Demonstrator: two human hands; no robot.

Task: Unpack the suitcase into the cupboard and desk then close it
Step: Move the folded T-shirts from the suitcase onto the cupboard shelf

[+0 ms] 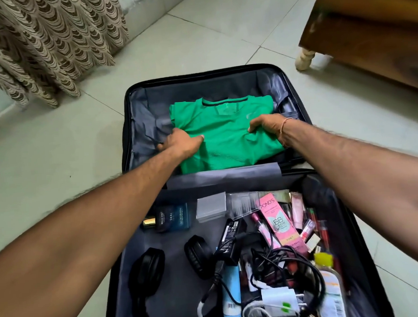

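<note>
A black suitcase (126,128) lies open flat on the tiled floor. Its far half holds a folded green T-shirt (226,130). My left hand (181,141) grips the shirt's left edge, fingers tucked under the fold. My right hand (267,126) pinches the shirt's right side, bunching the cloth. The near half holds a blue cologne box (173,217), black headphones (174,262), a black power adapter (230,237) with tangled cables, a pink Pond's BB cream box (279,222), clear plastic cases (211,206), a blue tube (232,293) and several small cosmetics.
A patterned beige curtain (47,43) hangs at the back left. A wooden piece of furniture (370,28) with a pale turned leg (304,57) stands at the back right. Pale floor tiles (196,33) surround the suitcase.
</note>
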